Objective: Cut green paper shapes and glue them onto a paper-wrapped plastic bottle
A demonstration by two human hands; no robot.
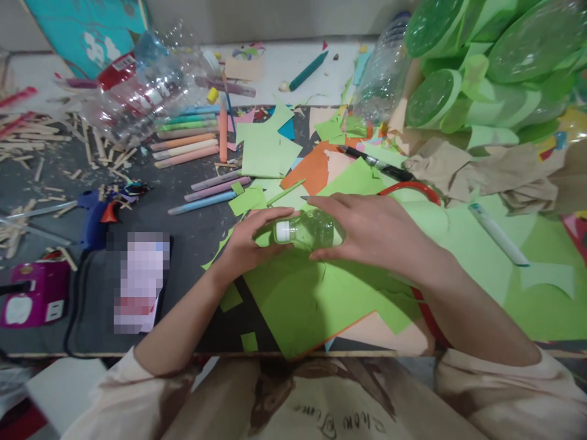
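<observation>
1. two bare hands of ours, the left hand [245, 241] and the right hand [373, 232], face each other around a small clear bottle [312, 232].
2. we see the bottle on its side above a bright green sheet [293, 299], its white cap [282, 231] pointing to our left.
3. our left hand is half curled at the cap end, thumb and fingers apart; we cannot tell whether it grips.
4. our right hand is half curled about the base end, fingers on the far side and thumb on the near side; how firmly it holds, if at all, we cannot tell.
5. just beyond our hands we have an orange paper piece [309, 171], a pale green sheet [266, 146] and a black pen [376, 164].
6. a red curved piece [415, 186] shows beyond our right forearm, which hides part of what lies beneath it.
7. to our left we find a phone [142, 281] with a blurred screen, a blue glue gun [94, 217] with a red trigger, and a magenta box [39, 293].
8. past those we see colored markers [186, 145], scattered wooden sticks [34, 131] and large clear bottles [156, 91].
9. on our far right, green-wrapped bottles [499, 98] lie stacked behind crumpled brown paper [490, 174].
</observation>
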